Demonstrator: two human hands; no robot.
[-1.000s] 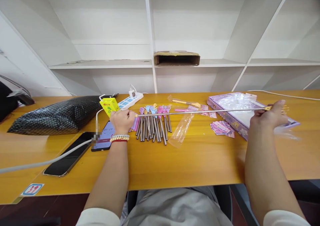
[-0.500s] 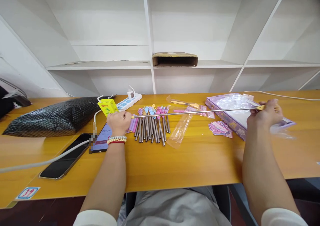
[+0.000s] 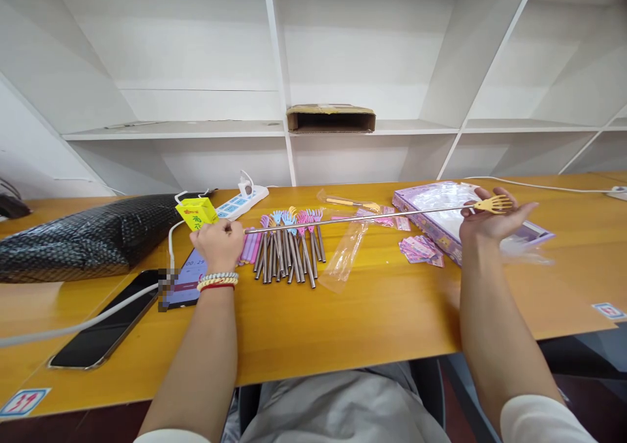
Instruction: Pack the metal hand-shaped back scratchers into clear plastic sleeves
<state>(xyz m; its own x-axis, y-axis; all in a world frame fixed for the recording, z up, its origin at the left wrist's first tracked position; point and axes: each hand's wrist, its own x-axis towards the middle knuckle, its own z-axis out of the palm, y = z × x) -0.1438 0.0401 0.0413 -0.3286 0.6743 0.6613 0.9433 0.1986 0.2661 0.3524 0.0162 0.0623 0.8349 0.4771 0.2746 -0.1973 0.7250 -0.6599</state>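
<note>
An extended metal rod point(image 3: 353, 219) with a yellow claw-shaped head point(image 3: 494, 204) spans the view between both hands. My left hand point(image 3: 219, 242) is closed around its near-left end. My right hand point(image 3: 494, 219) is turned palm up with fingers spread, and the yellow claw rests on it. Below the rod lies a bunch of short metal rods point(image 3: 296, 253) with pink, blue and purple claw heads. Purple tubes point(image 3: 251, 247) lie beside the bunch. Another yellow claw point(image 3: 369, 206) is in a clear wrapper at the back.
A black wrapped parcel point(image 3: 93, 234), a dark phone point(image 3: 105, 322), a lit phone point(image 3: 189, 283), a yellow box point(image 3: 196, 213) and a power strip point(image 3: 242, 202) are left. Pink cards point(image 3: 421, 250) and a purple box point(image 3: 434, 198) are right. A clear sleeve point(image 3: 345, 257) lies mid-table.
My right hand has opened from its grip and turned palm up, showing the yellow claw. My left hand keeps its hold on the rod. The whole view has shifted slightly.
</note>
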